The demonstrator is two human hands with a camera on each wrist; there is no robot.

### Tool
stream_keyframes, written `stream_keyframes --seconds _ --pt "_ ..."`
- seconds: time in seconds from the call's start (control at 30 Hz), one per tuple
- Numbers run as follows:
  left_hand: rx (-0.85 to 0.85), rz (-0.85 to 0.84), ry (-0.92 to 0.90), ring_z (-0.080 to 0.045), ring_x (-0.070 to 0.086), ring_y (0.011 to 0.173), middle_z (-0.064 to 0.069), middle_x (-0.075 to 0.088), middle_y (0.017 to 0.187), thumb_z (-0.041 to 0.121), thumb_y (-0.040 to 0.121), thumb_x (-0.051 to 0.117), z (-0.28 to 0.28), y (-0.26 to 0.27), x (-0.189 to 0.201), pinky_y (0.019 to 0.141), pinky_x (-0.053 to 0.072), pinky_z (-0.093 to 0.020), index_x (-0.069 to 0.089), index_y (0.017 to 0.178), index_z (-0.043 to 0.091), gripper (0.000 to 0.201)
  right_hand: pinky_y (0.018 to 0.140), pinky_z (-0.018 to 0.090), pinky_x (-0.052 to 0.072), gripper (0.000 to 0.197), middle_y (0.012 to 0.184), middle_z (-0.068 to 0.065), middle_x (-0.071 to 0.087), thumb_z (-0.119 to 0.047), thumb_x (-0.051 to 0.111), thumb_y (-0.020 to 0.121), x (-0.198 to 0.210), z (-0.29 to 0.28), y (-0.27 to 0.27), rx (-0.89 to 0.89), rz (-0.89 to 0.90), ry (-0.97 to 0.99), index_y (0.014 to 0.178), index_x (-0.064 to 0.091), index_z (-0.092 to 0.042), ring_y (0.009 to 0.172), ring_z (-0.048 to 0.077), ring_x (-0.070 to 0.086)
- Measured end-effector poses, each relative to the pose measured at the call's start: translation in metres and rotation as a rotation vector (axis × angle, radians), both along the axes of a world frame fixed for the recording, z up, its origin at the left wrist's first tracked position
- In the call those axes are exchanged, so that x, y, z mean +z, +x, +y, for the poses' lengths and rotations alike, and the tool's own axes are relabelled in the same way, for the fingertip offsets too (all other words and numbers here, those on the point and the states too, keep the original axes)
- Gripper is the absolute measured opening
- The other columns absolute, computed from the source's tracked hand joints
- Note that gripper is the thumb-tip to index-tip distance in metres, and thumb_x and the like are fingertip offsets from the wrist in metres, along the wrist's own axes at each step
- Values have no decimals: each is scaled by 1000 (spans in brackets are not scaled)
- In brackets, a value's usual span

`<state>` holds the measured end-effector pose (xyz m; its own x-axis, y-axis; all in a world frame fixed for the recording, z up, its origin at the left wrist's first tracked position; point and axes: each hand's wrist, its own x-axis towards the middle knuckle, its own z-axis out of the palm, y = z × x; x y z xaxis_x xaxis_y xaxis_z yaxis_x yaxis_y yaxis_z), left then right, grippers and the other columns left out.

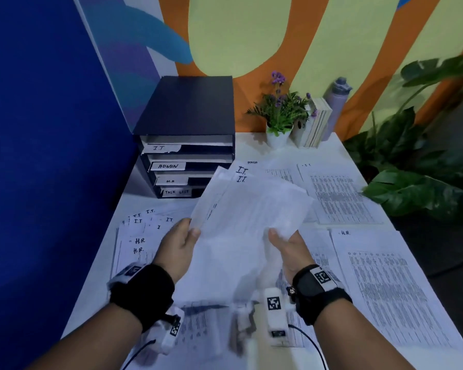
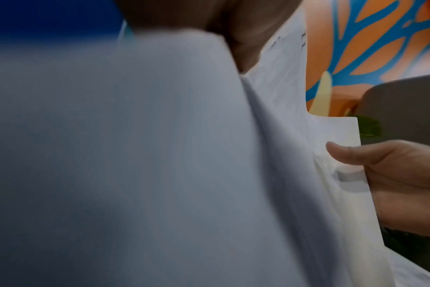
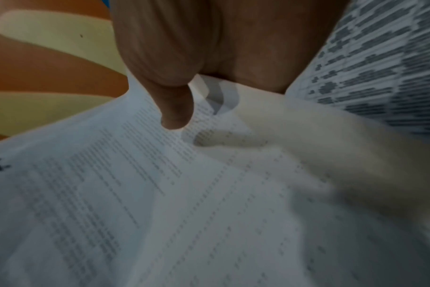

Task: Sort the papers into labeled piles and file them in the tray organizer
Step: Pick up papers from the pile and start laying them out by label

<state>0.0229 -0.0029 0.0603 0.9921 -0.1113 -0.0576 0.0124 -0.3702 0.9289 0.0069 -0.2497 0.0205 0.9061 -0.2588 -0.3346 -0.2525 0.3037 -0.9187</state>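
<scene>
Both hands hold up a loose sheaf of printed papers point(image 1: 249, 206) marked "I.T." above the middle of the white table point(image 1: 96, 276). My left hand point(image 1: 183, 237) grips its left edge; my right hand point(image 1: 281, 237) pinches its lower right edge, thumb on top point(image 3: 174, 114). The right hand point(image 2: 390, 170) also shows in the left wrist view, pinching the sheets point(image 2: 295, 116). The dark tray organizer point(image 1: 185, 137) stands at the back left, its shelves labelled I.T., ADMIN, H.R. and TASK LIST. More sheets marked I.T. and H.R. point(image 1: 139, 236) lie fanned at the left.
Printed sheets point(image 1: 340, 193) marked I.T. and another marked H.R. point(image 1: 385, 284) lie on the right half of the table. A potted plant point(image 1: 281, 116), books point(image 1: 316, 124) and a bottle point(image 1: 337, 102) stand at the back. Large leaves point(image 1: 425, 182) overhang the right edge. A blue partition point(image 1: 38, 156) bounds the left.
</scene>
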Motion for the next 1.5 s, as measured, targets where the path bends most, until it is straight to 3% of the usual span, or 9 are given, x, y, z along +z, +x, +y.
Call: stream_keyframes --seconds 0.2,0.4,0.5,0.63,0.83,0.93,1.13,1.37,1.5 --pt "53 -113 -170 -1 63 76 -6 64 85 10 92 61 -65 6 51 71 48 -9 58 86 25 17 100 48 46 26 111 12 68 -7 62 92 40 -61 6 -122 -71 71 118 60 -8 108 30 63" --pt "58 -179 -179 -2 38 63 2 42 72 14 100 49 -131 5 39 62 35 -21 46 70 13 30 105 49 43 56 126 1 65 -24 74 79 67 -126 -1 -249 -251 -63 130 55 -18 117 23 60" --pt "54 -120 -228 -10 49 78 -19 53 87 21 95 51 -157 -1 25 76 41 -27 55 85 5 19 103 46 45 51 125 4 65 -15 73 81 65 -154 -10 -219 -263 -76 128 55 -20 116 22 62" --pt "81 -15 -224 -13 51 84 1 56 90 9 97 49 -178 -16 -2 79 40 -20 61 83 32 30 97 38 50 40 120 7 65 5 65 86 39 -172 -25 -107 -232 -93 110 60 -27 118 27 59" --pt "120 148 -103 -18 60 103 0 64 110 16 96 51 -187 -29 -29 96 45 -36 59 100 29 16 95 47 50 36 116 7 64 1 65 86 14 -181 -32 38 -179 -173 107 55 -27 112 26 60" --pt "116 117 -21 -12 55 87 -3 55 95 11 99 49 -195 -27 -24 83 43 -26 52 93 5 9 84 37 52 38 114 4 65 4 61 89 18 -186 -25 51 -162 -103 109 55 -28 107 23 61" --pt "154 -4 65 -12 56 93 -3 54 103 24 94 58 -205 -15 -9 82 49 -29 53 101 11 16 74 23 54 33 115 3 67 3 53 94 28 -183 -12 34 -177 -5 118 56 -20 101 16 66" --pt "179 33 -47 -8 60 90 3 61 98 21 90 65 -204 -9 -8 71 43 -14 52 93 27 15 95 40 50 53 119 9 67 -9 75 77 31 -178 -10 -17 -155 103 126 55 -12 111 28 63" --pt "254 123 -215 -15 63 102 7 66 103 21 93 61 -211 -7 -7 88 48 -27 56 110 18 18 60 37 56 47 98 8 67 19 57 77 39 -172 -9 -71 -180 157 109 55 -15 85 27 66"
